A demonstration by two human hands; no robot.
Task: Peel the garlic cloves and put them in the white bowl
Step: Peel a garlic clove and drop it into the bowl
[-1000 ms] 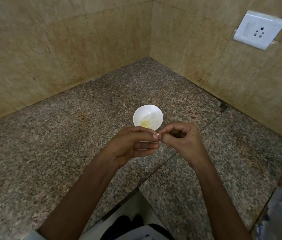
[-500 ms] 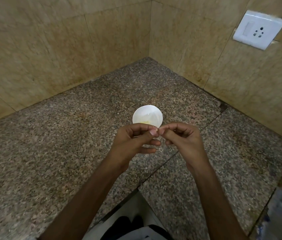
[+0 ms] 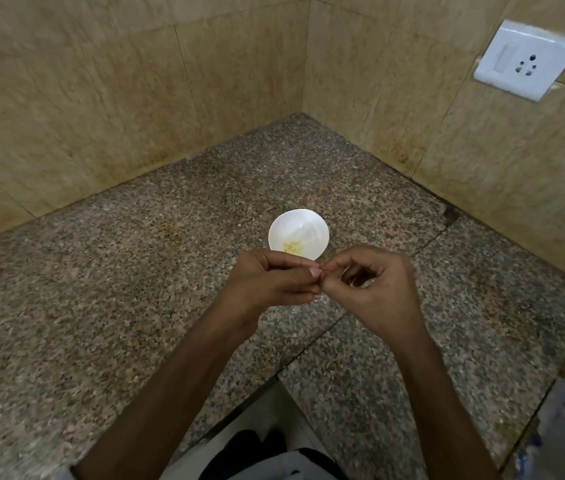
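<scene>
A small white bowl (image 3: pixel 300 226) stands on the speckled granite counter (image 3: pixel 101 306) near the corner, with several pale yellow peeled garlic pieces (image 3: pixel 293 247) in its bottom. Just in front of the bowl my left hand (image 3: pixel 270 284) and my right hand (image 3: pixel 376 292) meet fingertip to fingertip above the counter. Both pinch something tiny between thumb and fingers; the garlic clove itself is almost wholly hidden by my fingers.
Beige tiled walls close the corner behind the bowl. A white switch and socket plate (image 3: pixel 527 60) sits on the right wall. A seam in the counter (image 3: pixel 343 317) runs under my hands. The counter's front edge lies close to my body.
My hands have shifted slightly toward me, so the garlic pieces in the bowl show again. Both still pinch at the same spot.
</scene>
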